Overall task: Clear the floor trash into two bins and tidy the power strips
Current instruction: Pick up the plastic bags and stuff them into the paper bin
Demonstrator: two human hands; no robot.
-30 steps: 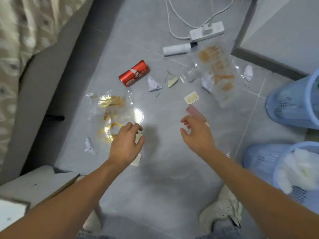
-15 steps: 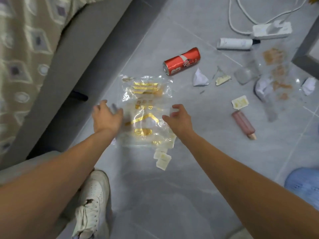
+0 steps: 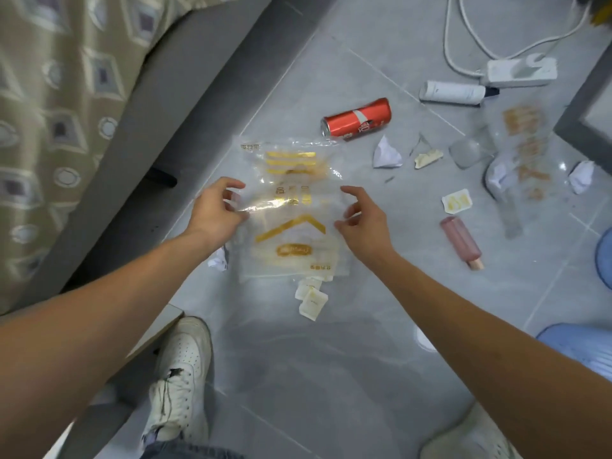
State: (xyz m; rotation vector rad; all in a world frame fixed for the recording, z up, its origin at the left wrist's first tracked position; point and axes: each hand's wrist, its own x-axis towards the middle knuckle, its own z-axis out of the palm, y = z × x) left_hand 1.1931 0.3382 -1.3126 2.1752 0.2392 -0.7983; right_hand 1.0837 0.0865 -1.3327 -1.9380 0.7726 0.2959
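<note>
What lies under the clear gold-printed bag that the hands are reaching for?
Beneath the clear gold-printed bag, grey floor tile shows through. Small cream packets poke out from its near edge, and a crumpled paper sits at its left corner. Glare and gold print hide anything else.

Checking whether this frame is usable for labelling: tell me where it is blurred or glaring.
Head view: patterned bedding at left smears with motion blur; clear gold-printed plastic bag shows glare streaks; white power strip is soft; red soda can stays fairly legible.
</note>
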